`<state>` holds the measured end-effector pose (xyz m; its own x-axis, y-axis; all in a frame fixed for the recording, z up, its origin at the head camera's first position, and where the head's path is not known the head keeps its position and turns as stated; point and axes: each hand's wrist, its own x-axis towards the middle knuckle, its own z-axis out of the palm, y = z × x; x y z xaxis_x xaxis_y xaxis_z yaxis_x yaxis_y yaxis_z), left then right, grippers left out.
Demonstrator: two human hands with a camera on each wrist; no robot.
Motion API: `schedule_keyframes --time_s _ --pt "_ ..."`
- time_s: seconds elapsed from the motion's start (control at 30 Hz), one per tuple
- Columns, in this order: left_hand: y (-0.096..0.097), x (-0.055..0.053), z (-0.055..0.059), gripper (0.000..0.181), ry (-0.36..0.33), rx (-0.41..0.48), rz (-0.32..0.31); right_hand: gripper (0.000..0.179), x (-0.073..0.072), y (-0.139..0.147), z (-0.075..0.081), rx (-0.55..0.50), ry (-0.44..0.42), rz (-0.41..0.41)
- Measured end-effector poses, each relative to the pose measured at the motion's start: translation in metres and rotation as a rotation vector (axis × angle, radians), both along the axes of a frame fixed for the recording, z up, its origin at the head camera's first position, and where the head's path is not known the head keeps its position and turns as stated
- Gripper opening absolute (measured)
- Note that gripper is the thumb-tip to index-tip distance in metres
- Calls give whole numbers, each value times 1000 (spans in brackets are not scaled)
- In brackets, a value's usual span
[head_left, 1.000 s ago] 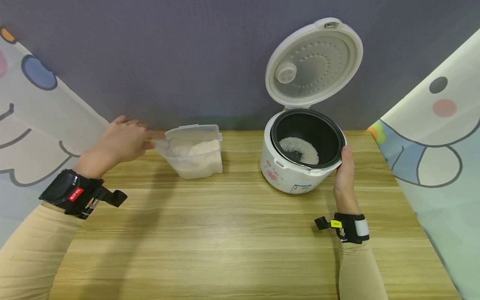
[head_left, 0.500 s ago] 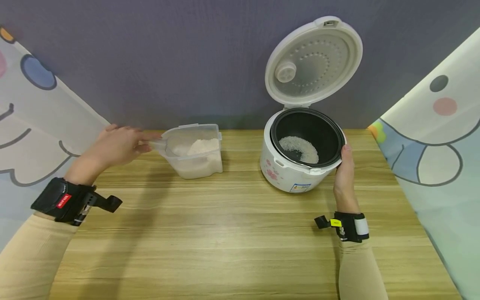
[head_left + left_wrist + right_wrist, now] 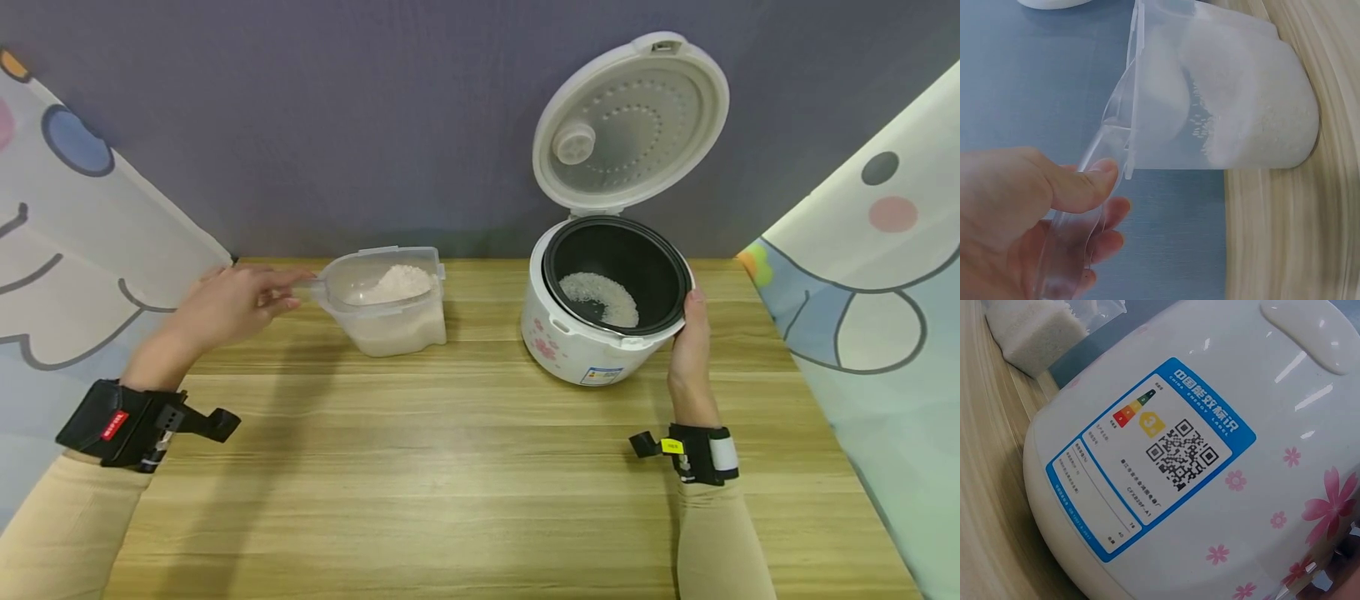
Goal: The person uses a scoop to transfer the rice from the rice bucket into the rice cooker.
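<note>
My left hand (image 3: 232, 304) grips the handle (image 3: 1069, 244) of a clear plastic scoop between thumb and fingers. The scoop's cup reaches into a translucent rice container (image 3: 397, 333); its wall partly veils the cup in the left wrist view. White rice (image 3: 405, 282) lies heaped inside toward the right. My right hand (image 3: 688, 358) holds the right side of a white rice cooker (image 3: 555, 337), thumb at the rim, other fingers mostly hidden. The cooker's lid (image 3: 637, 125) stands raised. Its black inner pot (image 3: 637, 242) has a crescent of rice (image 3: 600, 296) on the bottom.
Both vessels stand on a wooden table (image 3: 465, 467), the container left of the cooker. A grey wall (image 3: 337, 125) rises close behind them. Cartoon-printed panels (image 3: 870, 292) slant along both sides.
My left hand has moved left and slightly lower, its wrist dropping. The rice in the container looks more heaped toward the right. My right hand and the cooker have hardly changed.
</note>
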<state>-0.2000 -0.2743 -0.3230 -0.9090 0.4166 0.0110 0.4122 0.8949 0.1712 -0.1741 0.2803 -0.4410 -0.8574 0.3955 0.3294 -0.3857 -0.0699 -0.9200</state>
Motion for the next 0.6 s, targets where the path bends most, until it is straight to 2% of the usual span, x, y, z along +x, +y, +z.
schedule_keyframes --time_s 0.13,0.37,0.6 --pt "-2 2 -6 44 54 49 -28 50 0 1 -1 6 13 6" --pt "-11 8 -27 48 175 178 -55 50 -1 0 0 1 7 8" --pt "-12 9 -38 49 228 266 -58 51 1 -1 0 7 0 -3"
